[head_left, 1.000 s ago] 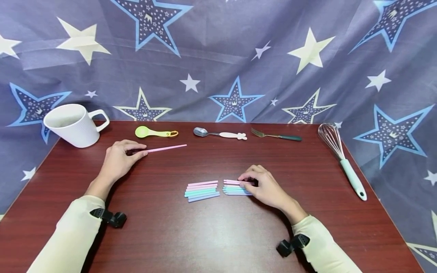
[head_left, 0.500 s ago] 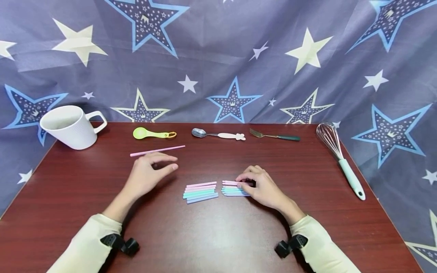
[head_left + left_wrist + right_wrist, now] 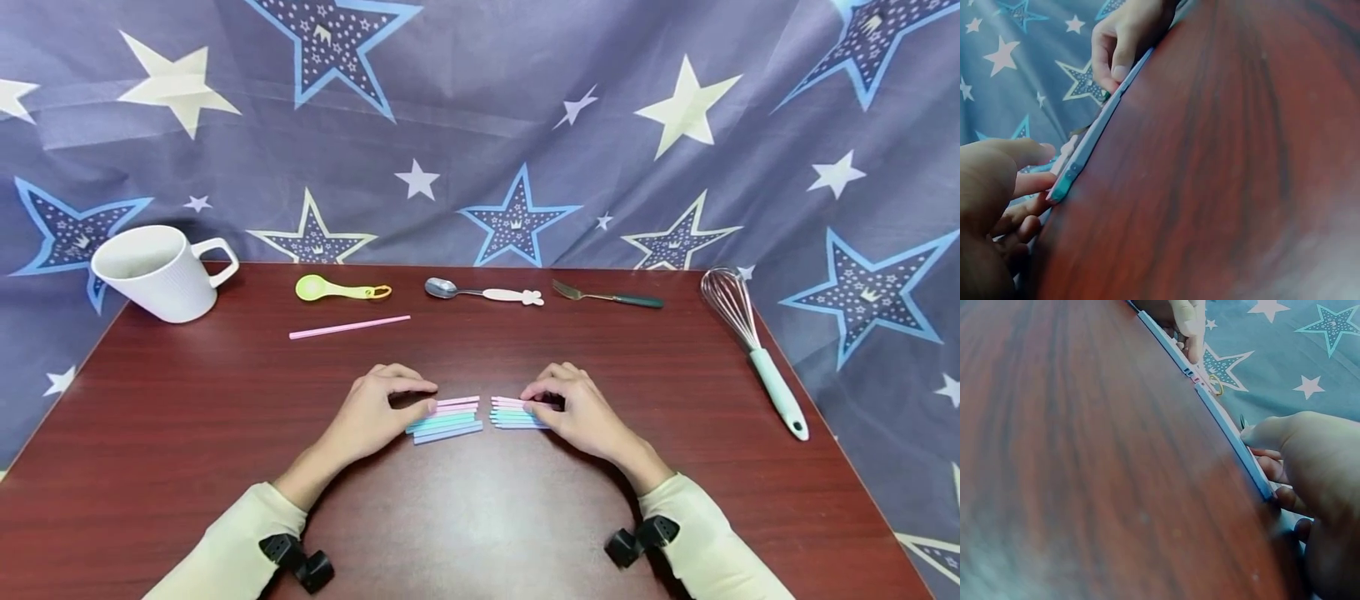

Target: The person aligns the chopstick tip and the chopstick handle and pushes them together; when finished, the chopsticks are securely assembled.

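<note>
Two rows of slim short pink, green and blue sticks lie on the table, a left row [image 3: 447, 420] and a right row [image 3: 510, 414] with a narrow gap between. My left hand [image 3: 382, 412] is at the left row's outer end, thumb tip touching the pink sticks, index finger stretched out above them. In the left wrist view this thumb [image 3: 1038, 152] stands apart from the sticks. My right hand [image 3: 581, 412] pinches a pink stick of the right row between thumb and index finger; its fingers hide that row's right end. Farther back lies one long pink stick [image 3: 349, 327].
Along the table's [image 3: 465, 350] back edge are a white mug [image 3: 161, 275], a green measuring spoon [image 3: 337, 289], a spoon with a white handle [image 3: 483, 293] and a green-handled fork [image 3: 607, 296]. At the right lies a whisk [image 3: 757, 354]. A starry cloth [image 3: 480, 92] hangs behind.
My left hand let go of the long pink stick, which stays on the table, and moved right and nearer to the left row. The right hand keeps its place.
</note>
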